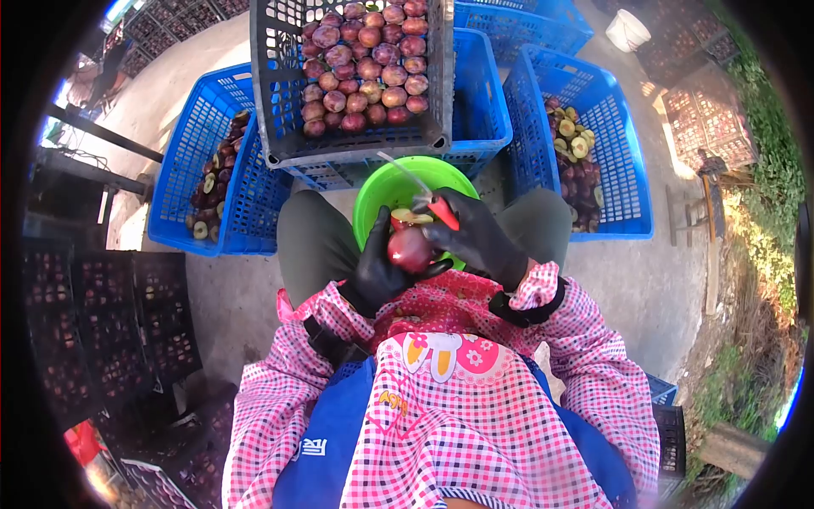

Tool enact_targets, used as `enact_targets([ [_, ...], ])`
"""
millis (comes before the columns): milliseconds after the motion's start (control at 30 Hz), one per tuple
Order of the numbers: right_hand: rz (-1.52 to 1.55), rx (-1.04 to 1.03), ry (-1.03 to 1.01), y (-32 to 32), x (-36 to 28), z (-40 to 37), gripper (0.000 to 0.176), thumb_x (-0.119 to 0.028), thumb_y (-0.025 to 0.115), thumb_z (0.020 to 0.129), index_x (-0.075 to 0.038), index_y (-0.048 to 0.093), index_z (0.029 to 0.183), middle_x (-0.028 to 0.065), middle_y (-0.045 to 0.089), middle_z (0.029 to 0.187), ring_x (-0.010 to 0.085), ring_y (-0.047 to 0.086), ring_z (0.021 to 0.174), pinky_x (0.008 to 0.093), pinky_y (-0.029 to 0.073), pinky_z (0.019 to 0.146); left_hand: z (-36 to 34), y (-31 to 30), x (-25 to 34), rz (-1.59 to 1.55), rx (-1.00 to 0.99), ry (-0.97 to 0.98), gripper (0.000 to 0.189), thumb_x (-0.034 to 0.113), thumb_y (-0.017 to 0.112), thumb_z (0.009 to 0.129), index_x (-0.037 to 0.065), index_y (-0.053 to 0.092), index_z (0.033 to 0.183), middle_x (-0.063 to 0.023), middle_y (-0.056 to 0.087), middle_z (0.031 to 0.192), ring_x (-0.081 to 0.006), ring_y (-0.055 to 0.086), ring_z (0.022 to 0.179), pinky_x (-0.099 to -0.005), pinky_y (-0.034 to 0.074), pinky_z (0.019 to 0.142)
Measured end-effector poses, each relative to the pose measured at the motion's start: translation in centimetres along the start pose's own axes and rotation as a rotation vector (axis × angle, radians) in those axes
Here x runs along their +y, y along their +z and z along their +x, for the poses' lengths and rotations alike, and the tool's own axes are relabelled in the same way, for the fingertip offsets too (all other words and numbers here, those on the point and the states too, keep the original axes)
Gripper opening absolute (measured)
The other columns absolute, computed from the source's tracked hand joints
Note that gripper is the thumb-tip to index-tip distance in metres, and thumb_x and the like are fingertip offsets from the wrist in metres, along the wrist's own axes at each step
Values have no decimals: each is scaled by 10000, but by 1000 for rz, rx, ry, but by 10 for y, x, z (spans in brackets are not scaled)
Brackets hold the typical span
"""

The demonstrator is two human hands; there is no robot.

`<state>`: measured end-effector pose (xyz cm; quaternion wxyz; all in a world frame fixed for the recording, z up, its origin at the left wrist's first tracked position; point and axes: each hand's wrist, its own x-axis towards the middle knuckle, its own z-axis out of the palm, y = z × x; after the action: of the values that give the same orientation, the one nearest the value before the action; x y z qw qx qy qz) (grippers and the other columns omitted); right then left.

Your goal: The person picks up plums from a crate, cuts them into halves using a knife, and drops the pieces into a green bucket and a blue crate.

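Black gloves cover both hands. My left hand (373,270) is closed round a dark red plum (410,250) above my lap. My right hand (483,237) grips the red handle (443,212) of a knife whose thin blade (405,174) points up and to the left; its fingers also reach the plum's right side. Cut plum pieces with yellow flesh (412,217) show just beyond the whole plum, between the hands. Beneath them is a bright green bowl (370,200), held between my knees; the hands hide much of its inside.
A black crate (352,155) of whole plums rests on a blue crate (500,131) straight ahead. Blue crates with cut plums stand at the left (182,195) and right (632,182). Stacked dark crates (106,327) are at far left, a white bucket (627,30) at upper right.
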<state>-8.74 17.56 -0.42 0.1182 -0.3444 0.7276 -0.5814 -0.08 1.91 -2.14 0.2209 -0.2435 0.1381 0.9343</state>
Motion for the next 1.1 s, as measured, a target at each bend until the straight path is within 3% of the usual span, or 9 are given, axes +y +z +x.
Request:
enact_targets([
  [67,-28,-116,451,-4,-13,7,566,-394,745,858,11,586,1219,103,667,1107,167,636,987,335,501,863,9,-35,-13,544,-107,423,605,566,414,996,97,444,1377,-138,572,1169,-231,622,894,-388,525,790],
  [100,89,-107,393,6,22,-1,567,-361,767,844,11,582,1230,80,662,1121,152,628,1001,320,496,874,21,-63,4,-67,-281,-125,572,523,396,1016,101,431,1401,-140,576,1141,-211,624,866,-352,531,724],
  [267,449,-190,488,-3,8,2,519,-249,798,825,-25,582,1242,36,651,1084,131,616,972,300,499,862,0,-19,21,220,-180,-86,472,426,364,1038,46,506,1279,-130,652,899,-167,605,683,-267,488,595],
  [433,-423,421,102,-123,-23,1,381,-216,797,829,-23,607,1098,68,683,941,161,644,840,315,526,773,-59,-92,182,1081,-44,721,458,377,408,1043,-23,629,1012,-123,668,847,-173,621,671,-299,502,617],
  [500,-656,572,198,-178,-24,-7,441,-250,789,838,1,600,1147,100,690,993,168,649,886,321,521,793,-83,-5,210,1550,912,1061,385,306,455,1032,-33,618,1119,-125,677,960,-214,647,826,-337,523,739],
  [600,-496,691,280,-201,-20,-13,347,-207,710,914,-7,606,1177,81,695,1012,134,633,903,289,502,822,-48,-12,261,2167,910,1614,396,322,570,976,-14,593,1184,-233,665,1036,-323,672,895,-410,510,811],
  [833,-448,562,344,-161,27,-4,245,-175,673,934,-12,657,1117,41,668,904,93,591,796,284,494,732,170,-47,305,2415,344,1073,469,269,581,888,17,554,1283,-254,641,1140,-383,638,1046,-470,487,917],
  [933,-379,575,407,-160,29,-9,265,-202,657,947,-11,642,1131,60,676,921,119,610,817,295,494,756,209,-21,305,3130,310,-141,457,269,520,892,59,550,1297,-211,657,1155,-353,666,1008,-451,502,911],
  [1100,-278,506,289,-139,6,11,237,-181,503,1028,-13,579,1178,47,661,931,122,586,755,276,476,713,212,-20,308,2585,592,337,441,366,537,934,39,568,1228,-151,675,1133,-286,681,963,-425,550,814],
])
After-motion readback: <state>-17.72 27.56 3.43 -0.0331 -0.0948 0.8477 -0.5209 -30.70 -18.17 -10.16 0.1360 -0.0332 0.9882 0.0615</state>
